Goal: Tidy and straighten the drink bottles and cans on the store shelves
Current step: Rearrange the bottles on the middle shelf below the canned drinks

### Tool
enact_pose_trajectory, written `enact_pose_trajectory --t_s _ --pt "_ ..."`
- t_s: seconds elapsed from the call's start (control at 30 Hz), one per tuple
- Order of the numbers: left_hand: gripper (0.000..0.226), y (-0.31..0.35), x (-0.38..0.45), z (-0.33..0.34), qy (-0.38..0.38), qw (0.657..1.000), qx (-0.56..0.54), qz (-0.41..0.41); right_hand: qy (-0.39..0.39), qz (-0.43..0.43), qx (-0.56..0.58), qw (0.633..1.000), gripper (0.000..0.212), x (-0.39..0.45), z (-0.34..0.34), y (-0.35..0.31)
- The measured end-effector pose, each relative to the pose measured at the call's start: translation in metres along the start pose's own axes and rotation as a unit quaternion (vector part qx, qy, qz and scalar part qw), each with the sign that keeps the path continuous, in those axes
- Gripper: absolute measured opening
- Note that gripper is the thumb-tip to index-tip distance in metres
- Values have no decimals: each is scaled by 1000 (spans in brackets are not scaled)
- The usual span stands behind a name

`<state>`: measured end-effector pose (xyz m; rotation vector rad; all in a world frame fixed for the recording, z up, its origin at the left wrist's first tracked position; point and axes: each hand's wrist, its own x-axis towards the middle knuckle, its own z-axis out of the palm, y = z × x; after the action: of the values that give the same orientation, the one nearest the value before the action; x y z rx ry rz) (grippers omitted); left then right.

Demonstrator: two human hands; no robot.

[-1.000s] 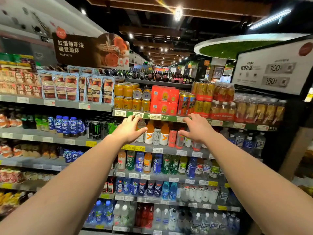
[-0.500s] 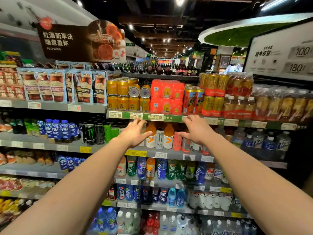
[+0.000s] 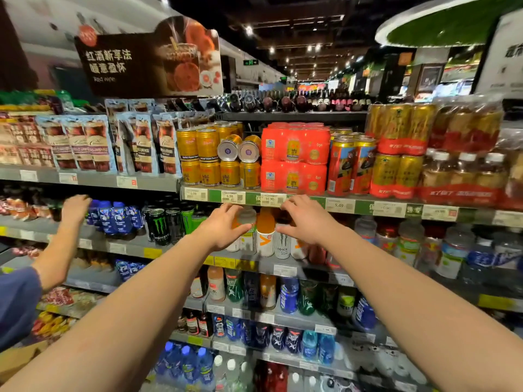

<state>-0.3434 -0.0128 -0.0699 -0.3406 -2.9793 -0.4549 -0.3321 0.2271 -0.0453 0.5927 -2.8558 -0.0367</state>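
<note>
I have my left hand (image 3: 223,230) and right hand (image 3: 304,222) spread open, gripping nothing, flanking the orange-capped bottle (image 3: 265,233) and white can (image 3: 283,241) to square them on the second shelf (image 3: 285,268); behind, more bottles line up.

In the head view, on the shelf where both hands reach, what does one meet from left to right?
Another person's hand → blue-capped blue bottles → black and green cans → left hand → orange-topped white bottle → right hand → clear plastic bottles.
</note>
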Motion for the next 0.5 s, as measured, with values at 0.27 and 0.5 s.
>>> enact_pose_trajectory --t_s 0.27,0.5 --pt "68 -33 26 26 -7 1000 -24 -8 -19 -2 41 999 69 36 50 -2" --pt "67 -85 33 48 12 995 -94 -9 -10 46 127 991 67 63 83 -28"
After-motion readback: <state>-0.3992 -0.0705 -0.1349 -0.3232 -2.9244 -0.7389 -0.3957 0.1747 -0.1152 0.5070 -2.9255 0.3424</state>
